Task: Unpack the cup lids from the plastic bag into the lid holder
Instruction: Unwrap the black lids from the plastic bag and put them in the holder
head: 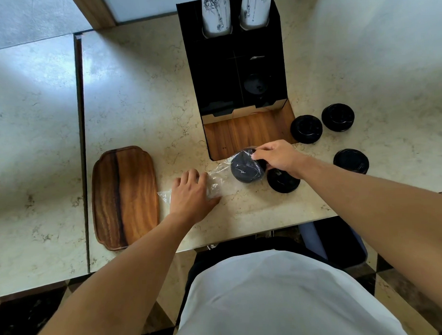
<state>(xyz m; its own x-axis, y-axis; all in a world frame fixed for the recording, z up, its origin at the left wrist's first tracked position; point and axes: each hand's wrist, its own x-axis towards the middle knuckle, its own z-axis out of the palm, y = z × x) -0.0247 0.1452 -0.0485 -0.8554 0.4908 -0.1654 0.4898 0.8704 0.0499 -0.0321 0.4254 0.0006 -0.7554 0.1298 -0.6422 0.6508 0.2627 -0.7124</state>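
Note:
A clear plastic bag (216, 178) lies on the marble counter in front of the black lid holder (236, 71). A stack of black cup lids (246, 166) sits in the bag's right end. My right hand (277, 156) grips that stack from the right. My left hand (190, 193) presses down on the bag's flat left end. Beside the bagged stack sits a loose lid stack (283, 181), partly under my right wrist. Three more stacks stand to the right (306, 129), (338, 117), (351, 161). One lid (256, 84) lies in the holder's right compartment.
A wooden tray (124, 195) lies left of my left hand. Two sleeves of white paper cups (215, 12) stand in the holder's back slots. The holder has a wooden base (239, 134). The counter's front edge (242, 238) runs near my body.

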